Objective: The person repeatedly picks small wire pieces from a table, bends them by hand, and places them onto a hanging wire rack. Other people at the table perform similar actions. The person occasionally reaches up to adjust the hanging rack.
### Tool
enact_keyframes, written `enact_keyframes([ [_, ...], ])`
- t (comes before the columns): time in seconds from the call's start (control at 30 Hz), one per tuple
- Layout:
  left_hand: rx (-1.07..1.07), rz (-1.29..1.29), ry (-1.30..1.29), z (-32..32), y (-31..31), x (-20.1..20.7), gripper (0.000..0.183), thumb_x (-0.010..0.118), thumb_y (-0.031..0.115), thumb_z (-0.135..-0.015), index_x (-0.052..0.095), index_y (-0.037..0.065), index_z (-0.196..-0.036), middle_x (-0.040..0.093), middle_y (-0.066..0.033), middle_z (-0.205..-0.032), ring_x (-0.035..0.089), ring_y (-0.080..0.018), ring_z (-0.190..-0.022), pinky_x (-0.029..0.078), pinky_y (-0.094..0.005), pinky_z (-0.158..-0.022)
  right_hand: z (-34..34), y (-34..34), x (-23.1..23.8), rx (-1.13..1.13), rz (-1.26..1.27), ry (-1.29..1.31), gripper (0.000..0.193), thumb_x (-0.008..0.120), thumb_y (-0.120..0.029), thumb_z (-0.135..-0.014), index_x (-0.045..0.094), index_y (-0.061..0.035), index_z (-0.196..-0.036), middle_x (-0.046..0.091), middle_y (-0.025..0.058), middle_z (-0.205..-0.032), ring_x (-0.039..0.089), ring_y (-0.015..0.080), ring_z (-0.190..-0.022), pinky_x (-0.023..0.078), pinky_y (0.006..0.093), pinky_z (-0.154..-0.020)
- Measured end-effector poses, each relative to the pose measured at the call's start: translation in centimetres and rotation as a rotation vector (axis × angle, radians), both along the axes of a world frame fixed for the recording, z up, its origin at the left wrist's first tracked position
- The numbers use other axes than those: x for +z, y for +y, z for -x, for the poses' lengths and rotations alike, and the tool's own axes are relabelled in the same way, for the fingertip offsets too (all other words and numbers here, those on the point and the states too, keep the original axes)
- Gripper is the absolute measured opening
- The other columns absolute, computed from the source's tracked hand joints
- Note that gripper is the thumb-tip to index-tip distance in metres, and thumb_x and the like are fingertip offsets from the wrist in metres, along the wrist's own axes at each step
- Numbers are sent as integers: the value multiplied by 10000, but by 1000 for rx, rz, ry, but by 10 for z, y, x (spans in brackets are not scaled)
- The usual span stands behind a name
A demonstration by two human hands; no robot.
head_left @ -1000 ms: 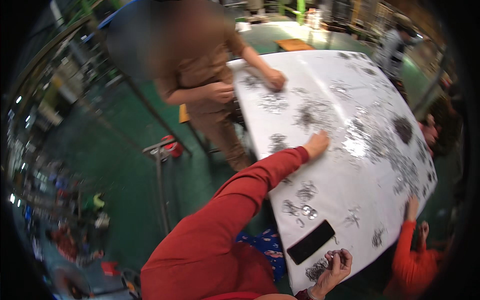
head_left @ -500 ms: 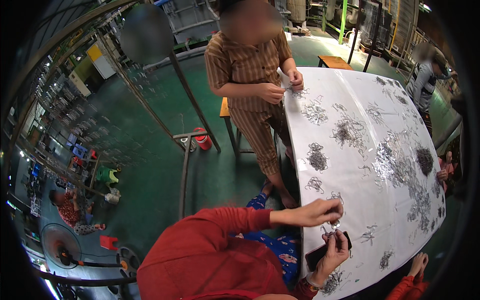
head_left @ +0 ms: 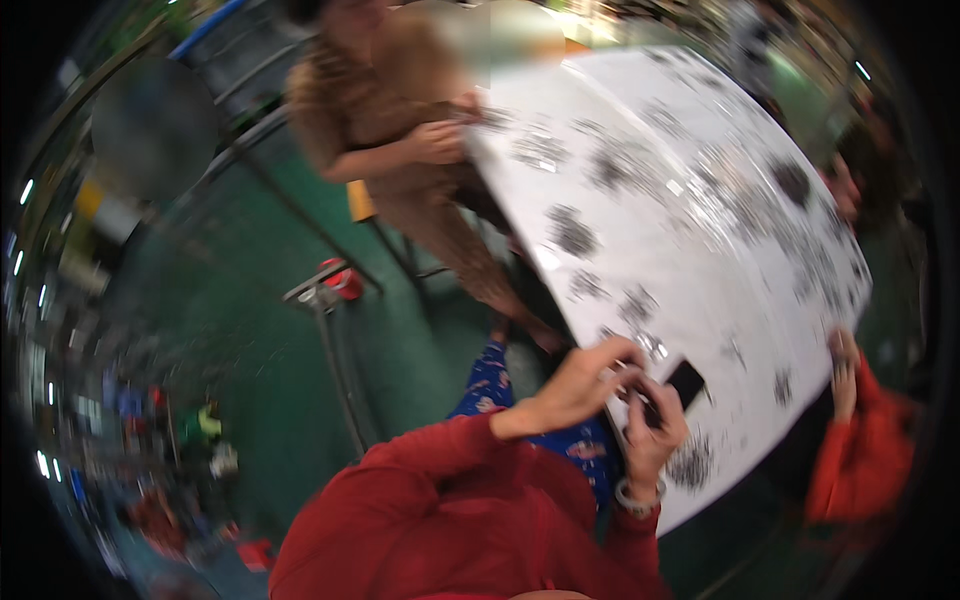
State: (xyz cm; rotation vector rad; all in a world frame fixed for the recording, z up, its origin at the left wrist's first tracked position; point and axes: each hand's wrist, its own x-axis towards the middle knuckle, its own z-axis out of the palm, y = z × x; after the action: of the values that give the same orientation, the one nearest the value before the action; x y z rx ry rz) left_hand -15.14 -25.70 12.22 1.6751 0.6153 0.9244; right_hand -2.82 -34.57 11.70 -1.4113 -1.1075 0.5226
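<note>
My left hand (head_left: pixel 585 382) and my right hand (head_left: pixel 655 430) meet over the near edge of the white table (head_left: pixel 520 195), both with fingers pinched together. A small wire hook seems to be in my right hand's fingertips, blurred and mostly covered by the fingers. What my left fingers grip, if anything, cannot be made out. A black phone (head_left: pixel 686 383) lies on the table just beyond my right hand. Small piles of wire hooks surround my hands: one pile (head_left: pixel 690 462) is by my right wrist, another (head_left: pixel 637 305) beyond my left hand.
More piles of dark wire hooks (head_left: pixel 572 232) and a wide spread of shiny metal pieces (head_left: pixel 720 190) cover the table. A person in brown (head_left: pixel 390 130) stands at the far left edge, hands over the table. A person in an orange sleeve (head_left: pixel 862 440) is at the right.
The view has swung, shifting the table leftward and up, with blur. My left hand has come down from the pile to meet my right hand's fingertips.
</note>
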Motion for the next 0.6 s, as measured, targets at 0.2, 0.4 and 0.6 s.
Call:
enact_keyframes([
  [0.2,40,310,-167,10,-11,-18,87,493,5,-984,562,-17,-1032,692,-122,-989,651,-158,-917,508,-277,-862,-35,-5,-12,-125,11,-149,323,678,82,-789,696,-8,-1099,675,129,-870,653,179,-722,517,276,-645],
  [0.4,48,288,-74,35,-10,-43,72,554,-9,-959,534,-6,-1028,659,-108,-957,642,-173,-931,502,-297,-874,-203,22,-58,-452,283,-266,222,612,9,-837,708,4,-1037,696,157,-935,685,233,-785,529,313,-697],
  [0.6,119,307,-39,61,-13,-64,58,576,-9,-948,593,-22,-1001,683,-80,-966,621,-101,-875,501,-226,-788,-263,50,-111,-51,287,-907,289,606,55,-739,682,-6,-1012,671,160,-896,594,349,-944,493,414,-858],
])
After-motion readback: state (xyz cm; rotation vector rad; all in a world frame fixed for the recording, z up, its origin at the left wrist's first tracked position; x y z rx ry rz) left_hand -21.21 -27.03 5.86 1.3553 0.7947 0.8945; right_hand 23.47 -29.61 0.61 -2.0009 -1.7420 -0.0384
